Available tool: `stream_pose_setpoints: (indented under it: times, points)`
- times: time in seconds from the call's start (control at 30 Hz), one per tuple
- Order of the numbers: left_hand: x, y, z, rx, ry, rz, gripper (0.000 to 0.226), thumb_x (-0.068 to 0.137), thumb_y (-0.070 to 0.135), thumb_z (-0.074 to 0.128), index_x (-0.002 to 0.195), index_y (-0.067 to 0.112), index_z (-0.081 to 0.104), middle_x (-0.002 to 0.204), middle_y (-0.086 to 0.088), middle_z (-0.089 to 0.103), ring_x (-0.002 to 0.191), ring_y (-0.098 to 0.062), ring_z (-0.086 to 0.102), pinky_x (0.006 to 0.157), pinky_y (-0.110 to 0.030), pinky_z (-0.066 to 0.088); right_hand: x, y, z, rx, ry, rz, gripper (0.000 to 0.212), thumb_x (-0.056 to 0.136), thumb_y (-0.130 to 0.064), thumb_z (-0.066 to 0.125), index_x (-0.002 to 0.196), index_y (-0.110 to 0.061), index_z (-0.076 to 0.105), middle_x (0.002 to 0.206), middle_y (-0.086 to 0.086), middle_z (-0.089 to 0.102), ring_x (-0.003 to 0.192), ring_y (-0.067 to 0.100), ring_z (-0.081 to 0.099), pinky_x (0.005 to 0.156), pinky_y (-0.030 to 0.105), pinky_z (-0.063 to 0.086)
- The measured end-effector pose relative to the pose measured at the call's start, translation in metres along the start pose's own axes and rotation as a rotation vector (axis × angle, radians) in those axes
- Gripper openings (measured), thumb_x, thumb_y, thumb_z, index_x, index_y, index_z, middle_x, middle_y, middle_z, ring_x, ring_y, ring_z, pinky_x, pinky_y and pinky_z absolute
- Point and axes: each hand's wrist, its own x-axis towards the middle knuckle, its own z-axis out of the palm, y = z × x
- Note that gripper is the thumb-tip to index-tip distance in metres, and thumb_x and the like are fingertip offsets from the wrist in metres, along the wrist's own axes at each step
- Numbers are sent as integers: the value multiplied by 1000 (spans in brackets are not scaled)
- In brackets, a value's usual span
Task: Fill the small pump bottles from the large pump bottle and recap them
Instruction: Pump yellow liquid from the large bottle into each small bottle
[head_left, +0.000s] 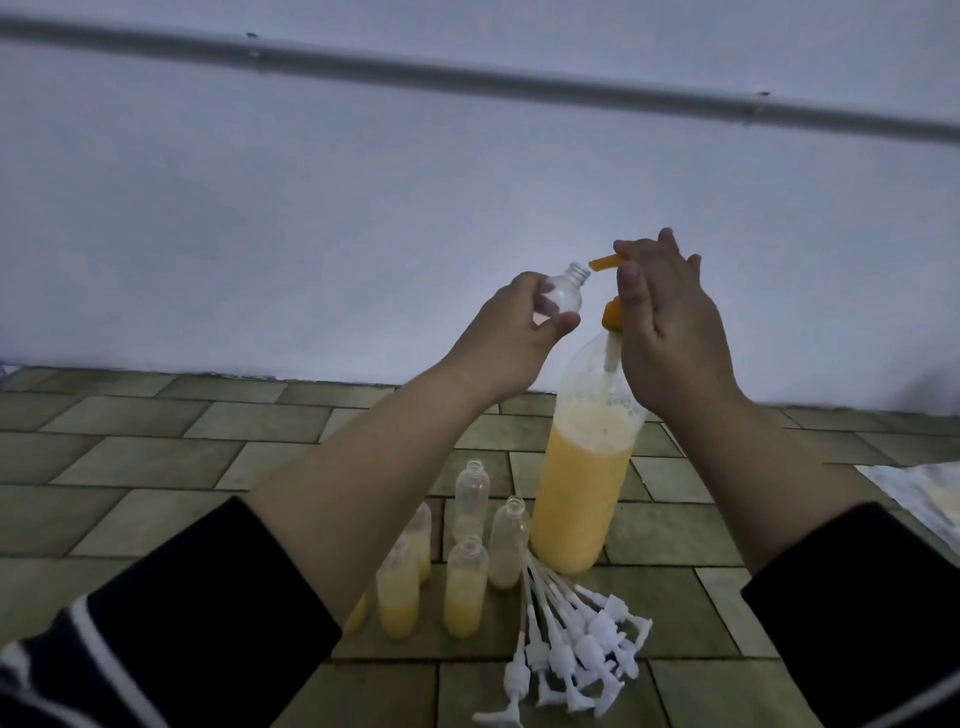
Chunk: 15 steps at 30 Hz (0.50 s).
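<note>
My left hand (511, 332) holds a small empty bottle (200, 295) up in the air, fingers and thumb curled around its body, with the open neck tilted toward the orange spout (605, 262) of the large pump bottle (584, 483). The neck is just beside the tip of the spout but not yet under it. My right hand (667, 332) rests on top of the pump head with the fingers mostly straight, pressing rather than gripping, as far as I can see.

The large bottle stands on the tiled floor (156, 457), a little more than half full of thick yellow liquid. I judge it is heavy and stable at the base, but tall, so a push from the side on the pump could tip it; pressing straight down is safer. The small bottle looks like thin clear plastic, very light and a bit slippery, so I should hold it around the middle of the body and not squeeze hard.

Near me, left of the large bottle, stand more small bottles (470, 587), uncapped; some have yellow liquid in them, and the farthest one looks nearly empty. They stand close together and would fall easily if an arm touches them. On the floor, right of them, lies a bundle of white pump caps (576, 644) with long thin tubes. I think these tubes bend easily, so each cap is better taken at the collar.
</note>
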Motion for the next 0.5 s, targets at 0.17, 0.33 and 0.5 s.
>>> stream_pose_setpoints:
  times: [0.17, 0.33, 0.5]
  points:
    - [0, 7, -4, -3, 98, 52, 43, 90, 30, 60, 129, 17, 48, 116, 4, 55, 92, -13, 54, 74, -19, 39, 1, 1, 2, 3, 18, -14, 46, 101, -37, 23, 129, -13, 50, 137, 0, 49, 143, 13, 18, 105, 2, -4]
    - [3, 7, -6, 140, 115, 157, 44, 90, 33, 60, 129, 19, 48, 116, 3, 56, 94, -10, 55, 72, -15, 41, -1, 3, 6, 21, 59, -14, 45, 100, -36, 24, 127, -13, 52, 133, -1, 52, 142, 14, 22, 107, 4, -2]
    - [-8, -8, -9, 93, 112, 139, 45, 87, 28, 64, 130, 22, 50, 115, 7, 57, 94, -11, 57, 83, -24, 46, 1, 5, 8, 3, 66, -11, 46, 101, -36, 24, 129, -13, 51, 136, 0, 51, 142, 15, 22, 108, 6, -2]
